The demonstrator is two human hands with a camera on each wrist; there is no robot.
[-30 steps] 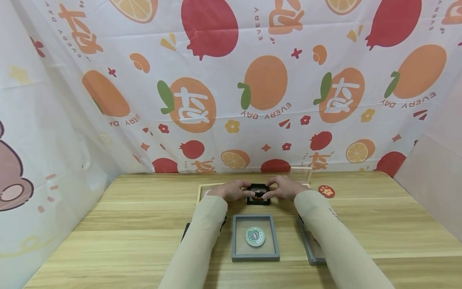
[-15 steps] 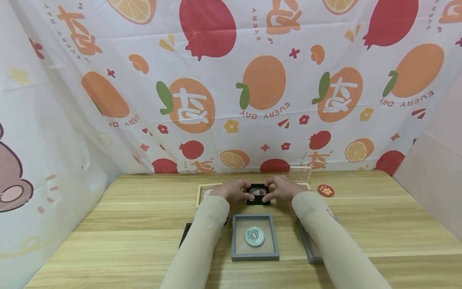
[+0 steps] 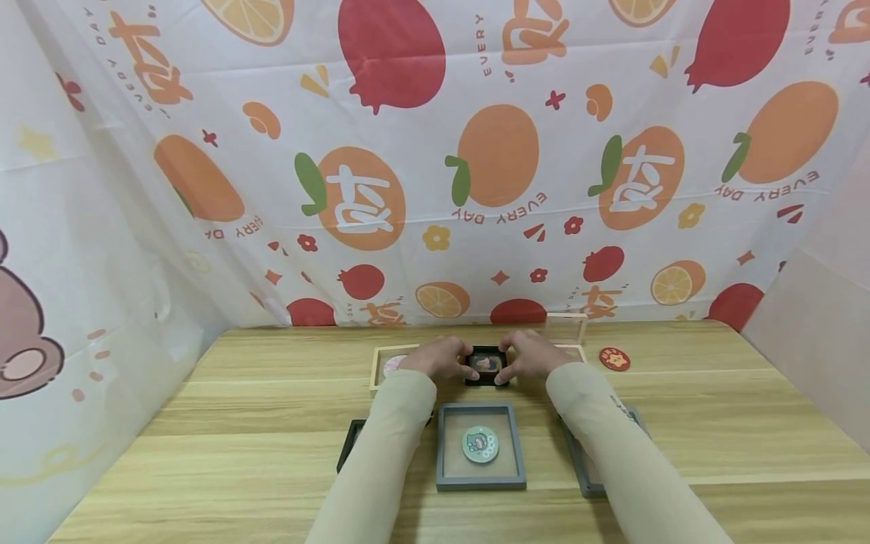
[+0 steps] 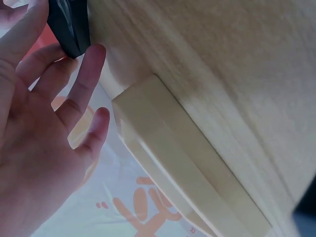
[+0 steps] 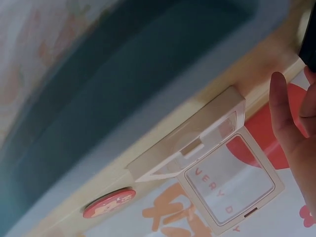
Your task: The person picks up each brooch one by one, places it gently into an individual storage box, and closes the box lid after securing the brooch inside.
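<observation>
At the back middle of the table, a small square black display frame (image 3: pixel 486 349) lies flat in the head view with a round multicoloured disc showing inside. My left hand (image 3: pixel 440 358) grips its left side, thumb at the front corner and fingers at the back. The right hand (image 3: pixel 532 355) holds the right side in the same way. In the left wrist view, fingertips touch the black frame's edge (image 4: pixel 74 29), while the little finger stays apart from it. Only a dark corner of the frame (image 5: pixel 309 47) shows in the right wrist view.
A grey frame (image 3: pixel 480 485) with a green round badge lies in front. A second grey frame (image 3: pixel 586 476) and a black one (image 3: pixel 348 446) are partly under the forearms. A wooden frame (image 3: pixel 375 370), a hinged cream case (image 5: pixel 232 182) standing open and a red disc (image 3: pixel 615 359) lie around.
The black frame's bar-like raised part has come down toward the front, and the disc inside shows more fully. Both hands stay at its sides, the thumbs slightly lower.
</observation>
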